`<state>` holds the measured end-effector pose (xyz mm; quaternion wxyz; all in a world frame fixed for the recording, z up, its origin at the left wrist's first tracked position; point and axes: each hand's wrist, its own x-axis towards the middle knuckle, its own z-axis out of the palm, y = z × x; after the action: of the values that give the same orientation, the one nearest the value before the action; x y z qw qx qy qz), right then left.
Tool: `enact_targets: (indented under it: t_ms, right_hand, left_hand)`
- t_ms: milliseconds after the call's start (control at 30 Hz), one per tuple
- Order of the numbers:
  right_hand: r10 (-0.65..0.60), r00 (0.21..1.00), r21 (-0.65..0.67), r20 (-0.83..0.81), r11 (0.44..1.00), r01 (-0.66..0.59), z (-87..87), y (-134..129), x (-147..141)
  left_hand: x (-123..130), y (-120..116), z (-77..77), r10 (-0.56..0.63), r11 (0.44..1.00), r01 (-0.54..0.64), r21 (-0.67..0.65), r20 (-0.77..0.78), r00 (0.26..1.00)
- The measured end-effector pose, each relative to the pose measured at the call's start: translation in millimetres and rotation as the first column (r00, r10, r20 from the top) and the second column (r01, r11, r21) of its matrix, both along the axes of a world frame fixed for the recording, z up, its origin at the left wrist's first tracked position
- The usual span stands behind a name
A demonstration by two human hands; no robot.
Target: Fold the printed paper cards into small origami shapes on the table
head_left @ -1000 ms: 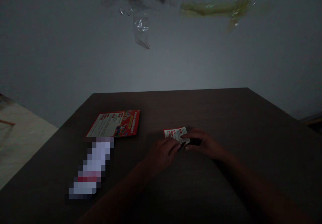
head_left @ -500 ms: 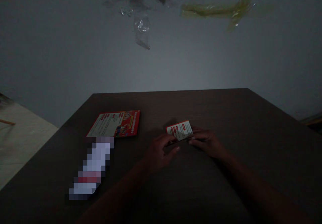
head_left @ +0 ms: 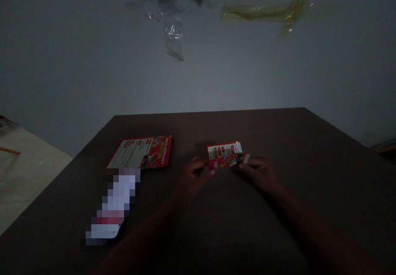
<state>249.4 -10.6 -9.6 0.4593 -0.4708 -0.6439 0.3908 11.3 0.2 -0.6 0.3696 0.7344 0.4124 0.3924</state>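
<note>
Between my two hands is a folded leaflet (head_left: 225, 153), printed red and white, with small red labels on its upper panel and coloured pictures on the lower flap. My left hand (head_left: 195, 176) pinches its left end between thumb and fingers. At the other end, my right hand (head_left: 259, 171) grips the leaflet near a small pale flap that sticks out. The leaflet is tilted just above the table, partly opened at a crease. To the left lies a flat stack of similar red and white leaflets (head_left: 140, 152), touched by neither hand.
A pixelated pale object with a red band (head_left: 116, 205) lies on the dark wooden table (head_left: 247, 126), in front of the stack. Behind the table rises a grey wall (head_left: 198, 81) with yellowish tape (head_left: 260, 13) and a hanging scrap of clear plastic (head_left: 173, 38).
The leaflet has been turned, so a red pictured flap now faces me below the white panel. My left hand has shifted slightly left and closed on the leaflet's end.
</note>
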Motion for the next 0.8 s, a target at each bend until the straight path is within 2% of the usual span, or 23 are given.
enact_targets:
  t_ms: [100, 267, 400, 467, 600, 800]
  right_hand:
    - [-0.012, 0.998, -0.083, -0.057, 0.997, 0.007, -3.4, -1.2, -2.4]
    - [0.042, 0.989, -0.172, -0.139, 0.983, -0.065, -0.4, -5.2, -13.8]
    - [0.022, 0.988, -0.242, -0.155, 0.968, -0.059, 3.4, -7.4, -19.5]
    - [-0.030, 0.988, -0.261, -0.149, 0.965, -0.011, 4.7, -7.7, -20.4]
    - [-0.114, 0.985, -0.242, -0.131, 0.967, 0.080, 7.0, -7.6, -20.9]
    - [-0.121, 0.967, -0.259, -0.222, 0.964, 0.061, 8.3, -8.5, -21.6]
  left_hand:
    - [0.9, -1.2, -0.4, -0.121, 0.987, 0.126, -0.103, 0.056, 0.991]
    - [4.9, -7.6, -0.2, -0.174, 0.967, 0.186, -0.176, 0.083, 0.981]
    - [7.1, -11.3, -2.8, -0.131, 0.975, 0.140, -0.175, 0.062, 0.989]
    - [8.3, -12.0, -3.3, -0.102, 0.980, 0.105, -0.168, 0.030, 0.994]
    - [11.5, -12.6, -1.8, -0.119, 0.986, 0.121, -0.116, 0.030, 0.992]
    - [14.6, -13.0, -1.3, -0.112, 0.990, 0.115, -0.081, 0.038, 0.993]
